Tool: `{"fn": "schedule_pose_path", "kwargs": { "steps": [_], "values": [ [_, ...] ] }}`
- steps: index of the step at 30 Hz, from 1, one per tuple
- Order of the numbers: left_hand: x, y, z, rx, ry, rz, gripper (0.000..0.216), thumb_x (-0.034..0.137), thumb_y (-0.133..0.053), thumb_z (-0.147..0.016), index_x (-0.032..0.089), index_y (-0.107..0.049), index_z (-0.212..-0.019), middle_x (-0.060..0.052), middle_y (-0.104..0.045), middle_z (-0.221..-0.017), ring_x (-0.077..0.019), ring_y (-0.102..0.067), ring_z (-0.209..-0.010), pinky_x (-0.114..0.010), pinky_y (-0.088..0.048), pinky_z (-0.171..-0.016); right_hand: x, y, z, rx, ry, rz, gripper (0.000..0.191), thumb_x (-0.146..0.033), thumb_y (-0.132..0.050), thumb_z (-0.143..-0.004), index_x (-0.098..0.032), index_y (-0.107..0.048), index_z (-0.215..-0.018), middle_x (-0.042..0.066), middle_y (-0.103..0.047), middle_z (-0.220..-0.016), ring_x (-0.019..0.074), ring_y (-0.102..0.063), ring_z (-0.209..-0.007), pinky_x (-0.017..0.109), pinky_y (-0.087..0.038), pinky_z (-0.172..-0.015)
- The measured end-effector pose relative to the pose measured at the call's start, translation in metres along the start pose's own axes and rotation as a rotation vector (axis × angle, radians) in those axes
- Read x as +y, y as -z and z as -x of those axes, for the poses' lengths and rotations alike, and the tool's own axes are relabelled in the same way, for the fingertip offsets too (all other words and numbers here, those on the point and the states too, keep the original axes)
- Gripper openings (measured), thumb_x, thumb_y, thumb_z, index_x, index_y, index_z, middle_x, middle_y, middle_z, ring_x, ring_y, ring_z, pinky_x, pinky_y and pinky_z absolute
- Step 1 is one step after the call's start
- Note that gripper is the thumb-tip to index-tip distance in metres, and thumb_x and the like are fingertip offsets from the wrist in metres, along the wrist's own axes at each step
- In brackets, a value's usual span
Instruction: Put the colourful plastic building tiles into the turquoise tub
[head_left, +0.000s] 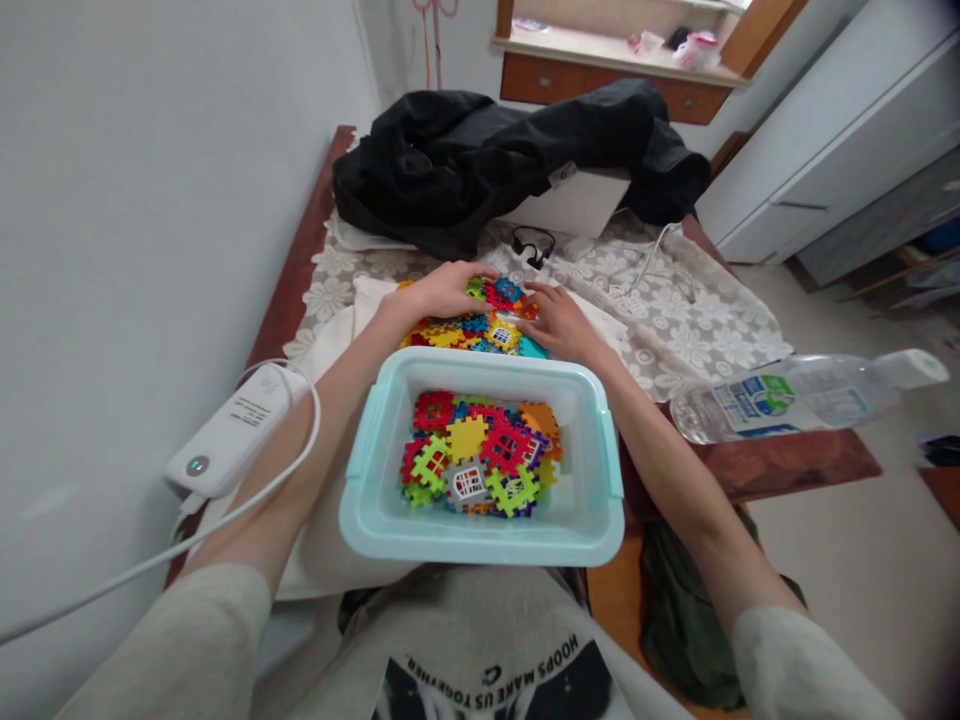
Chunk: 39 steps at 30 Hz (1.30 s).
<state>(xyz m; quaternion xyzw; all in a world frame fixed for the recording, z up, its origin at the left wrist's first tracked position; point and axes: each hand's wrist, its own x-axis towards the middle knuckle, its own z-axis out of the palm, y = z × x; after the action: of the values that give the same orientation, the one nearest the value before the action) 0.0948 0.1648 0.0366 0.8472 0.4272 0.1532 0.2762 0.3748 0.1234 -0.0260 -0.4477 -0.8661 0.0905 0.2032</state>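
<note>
Two hands (450, 289) (564, 322), one tub (480, 543), many pieces (466, 438)

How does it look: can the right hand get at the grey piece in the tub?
Probably yes: the tub is open and the grey piece lies on top, though the right hand, beyond the far rim, would have to cross it first.

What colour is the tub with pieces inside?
The tub is pale turquoise; it shows best in the head view.

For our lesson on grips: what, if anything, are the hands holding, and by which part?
The left hand and right hand are at the colourful pieces beyond the tub; whether either holds one cannot be told.
</note>
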Motion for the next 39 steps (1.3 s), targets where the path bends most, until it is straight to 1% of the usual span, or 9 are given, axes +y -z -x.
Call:
{"fn": "schedule_pose_path", "kwargs": {
  "steps": [5, 10, 16, 20, 26, 29, 32, 35, 39],
  "values": [
    [0.006, -0.001, -0.001, 0.009, -0.092, 0.115, 0.061, 0.025, -0.083, -0.082, 0.020, -0.075, -0.142, -0.011, -0.074, -0.147, -0.0330, -0.067, -0.138, -0.045, -0.045, -0.126, -0.005, -0.006, -0.001, 0.076, -0.103, -0.097, 0.040, -0.049, -0.061, -0.103, -0.022, -0.067, -0.132, 0.015, -0.074, -0.133, 0.0353, -0.065, -0.122, 0.053, -0.053, -0.110],
    [0.017, 0.000, 0.001, -0.014, -0.139, 0.205, 0.047, 0.025, -0.083, -0.083, 0.021, -0.082, -0.129, -0.011, -0.078, -0.138, -0.0335, -0.071, -0.131, -0.050, -0.047, -0.124, -0.011, -0.006, 0.000, 0.104, -0.051, -0.184, 0.077, -0.044, -0.066, -0.096, -0.024, -0.044, -0.167, 0.014, -0.051, -0.171, 0.0363, -0.051, -0.154, 0.057, -0.045, -0.125],
    [0.015, 0.003, 0.001, -0.060, -0.108, 0.358, 0.035, 0.037, -0.081, -0.089, 0.019, -0.084, -0.119, -0.012, -0.082, -0.129, -0.0316, -0.076, -0.120, -0.046, -0.056, -0.112, -0.017, 0.002, 0.004, 0.092, -0.075, -0.269, 0.068, -0.039, -0.062, -0.096, -0.022, -0.053, -0.161, 0.014, -0.064, -0.159, 0.0331, -0.060, -0.145, 0.053, -0.046, -0.127],
    [0.007, 0.002, 0.001, -0.023, -0.014, 0.100, 0.056, 0.055, -0.065, -0.100, 0.018, -0.076, -0.140, -0.015, -0.074, -0.148, -0.0339, -0.068, -0.138, -0.043, -0.048, -0.122, -0.024, 0.012, 0.018, 0.042, 0.001, -0.338, 0.068, -0.054, -0.069, -0.095, -0.022, -0.059, -0.155, 0.015, -0.065, -0.156, 0.0344, -0.061, -0.143, 0.052, -0.047, -0.127],
    [0.019, -0.001, 0.005, -0.199, 0.168, -0.112, 0.088, 0.075, -0.032, -0.108, 0.013, -0.049, -0.169, -0.015, -0.044, -0.178, -0.0328, -0.043, -0.164, -0.041, -0.028, -0.136, -0.028, 0.003, 0.037, 0.071, 0.015, -0.395, 0.091, -0.065, -0.076, -0.092, -0.033, -0.042, -0.170, 0.013, -0.054, -0.162, 0.0384, -0.054, -0.150, 0.057, -0.045, -0.129],
    [0.023, 0.001, 0.006, -0.243, 0.191, -0.168, 0.088, 0.076, -0.034, -0.106, 0.014, -0.055, -0.165, -0.015, -0.050, -0.174, -0.0340, -0.049, -0.160, -0.041, -0.032, -0.134, -0.026, -0.002, 0.038, 0.082, -0.011, -0.342, 0.084, -0.062, -0.078, -0.091, -0.031, -0.052, -0.164, 0.015, -0.059, -0.151, 0.0386, -0.060, -0.140, 0.057, -0.051, -0.123],
    [0.020, 0.001, 0.004, -0.184, 0.119, -0.169, 0.078, 0.069, -0.042, -0.105, 0.016, -0.061, -0.159, -0.014, -0.062, -0.165, -0.0314, -0.061, -0.148, -0.035, -0.042, -0.126, -0.028, 0.002, 0.040, 0.077, 0.012, -0.324, 0.071, -0.060, -0.079, -0.091, -0.031, -0.062, -0.153, 0.014, -0.062, -0.150, 0.0385, -0.060, -0.141, 0.059, -0.050, -0.124],
    [0.016, -0.001, 0.003, -0.162, 0.063, -0.132, 0.074, 0.065, -0.044, -0.104, 0.019, -0.060, -0.160, -0.011, -0.063, -0.164, -0.0282, -0.063, -0.146, -0.030, -0.043, -0.123, -0.037, 0.013, 0.045, 0.046, 0.037, -0.312, 0.082, -0.056, -0.080, -0.089, -0.032, -0.051, -0.163, 0.013, -0.059, -0.161, 0.0388, -0.056, -0.149, 0.062, -0.044, -0.130],
    [0.018, -0.001, 0.006, -0.162, 0.190, -0.283, 0.084, 0.076, -0.045, -0.101, 0.021, -0.058, -0.163, -0.013, -0.057, -0.169, -0.0374, -0.053, -0.155, -0.043, -0.036, -0.130, -0.052, 0.027, 0.048, -0.049, 0.075, -0.284, 0.073, -0.047, -0.068, -0.101, -0.031, -0.046, -0.169, 0.012, -0.047, -0.175, 0.0348, -0.046, -0.161, 0.059, -0.035, -0.137]
  ]
}}
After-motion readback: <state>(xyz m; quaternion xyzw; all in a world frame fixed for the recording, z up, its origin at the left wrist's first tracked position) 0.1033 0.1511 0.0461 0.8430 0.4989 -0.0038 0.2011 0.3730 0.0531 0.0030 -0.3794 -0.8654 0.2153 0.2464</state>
